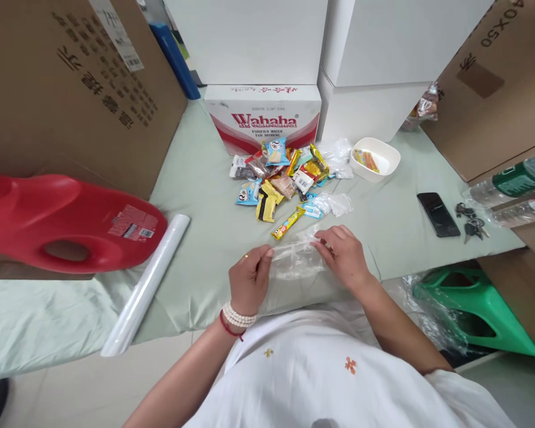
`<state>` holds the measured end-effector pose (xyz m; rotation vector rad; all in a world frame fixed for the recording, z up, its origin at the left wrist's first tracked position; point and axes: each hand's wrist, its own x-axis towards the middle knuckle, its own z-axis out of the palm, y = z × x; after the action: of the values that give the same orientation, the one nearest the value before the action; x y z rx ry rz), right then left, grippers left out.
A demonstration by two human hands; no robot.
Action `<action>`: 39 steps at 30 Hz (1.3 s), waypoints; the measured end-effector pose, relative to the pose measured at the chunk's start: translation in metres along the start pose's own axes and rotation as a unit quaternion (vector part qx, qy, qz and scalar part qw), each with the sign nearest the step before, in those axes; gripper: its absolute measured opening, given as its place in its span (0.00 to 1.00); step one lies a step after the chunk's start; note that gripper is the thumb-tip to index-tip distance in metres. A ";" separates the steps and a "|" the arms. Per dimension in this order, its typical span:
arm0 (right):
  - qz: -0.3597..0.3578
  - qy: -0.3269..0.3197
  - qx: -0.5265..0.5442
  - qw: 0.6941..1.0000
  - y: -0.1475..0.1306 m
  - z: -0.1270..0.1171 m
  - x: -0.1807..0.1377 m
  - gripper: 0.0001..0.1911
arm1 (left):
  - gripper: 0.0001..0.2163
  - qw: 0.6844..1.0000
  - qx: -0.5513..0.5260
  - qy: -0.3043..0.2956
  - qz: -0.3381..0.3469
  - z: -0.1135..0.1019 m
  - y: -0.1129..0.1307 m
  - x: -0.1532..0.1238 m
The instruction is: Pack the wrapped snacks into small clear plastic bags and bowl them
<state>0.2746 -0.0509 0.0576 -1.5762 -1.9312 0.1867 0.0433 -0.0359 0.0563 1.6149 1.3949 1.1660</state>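
Note:
A clear plastic bag (296, 261) is stretched between my two hands at the table's front edge. My left hand (250, 274) pinches its left corner between thumb and fingers. At the opposite end, my right hand (342, 254) grips the upper right corner. The bag looks flat, with nothing visible inside. Just beyond it lies a yellow snack stick (288, 223). Behind that is a heap of wrapped snacks, among them a yellow-and-black packet (268, 201) and a blue-and-white packet (276, 152). Crumpled clear bags (340, 204) lie at the heap's right side.
A white bowl (390, 157) with a few wrapped sticks stands right of the heap. The Wahaha carton (267, 122) backs it. A phone (437, 214) and keys (472, 224) lie at right. A white roll (149, 282) and red plastic jug (93, 208) are at left.

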 end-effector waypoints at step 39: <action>0.082 0.068 0.121 0.987 0.061 -0.016 -0.078 0.06 | 0.21 0.924 0.211 -0.318 -0.009 0.070 0.002 -0.007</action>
<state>0.3403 -0.1108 0.0113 -1.5412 -1.6101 0.3602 0.1091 -0.0400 0.0321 2.0247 1.2527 0.2598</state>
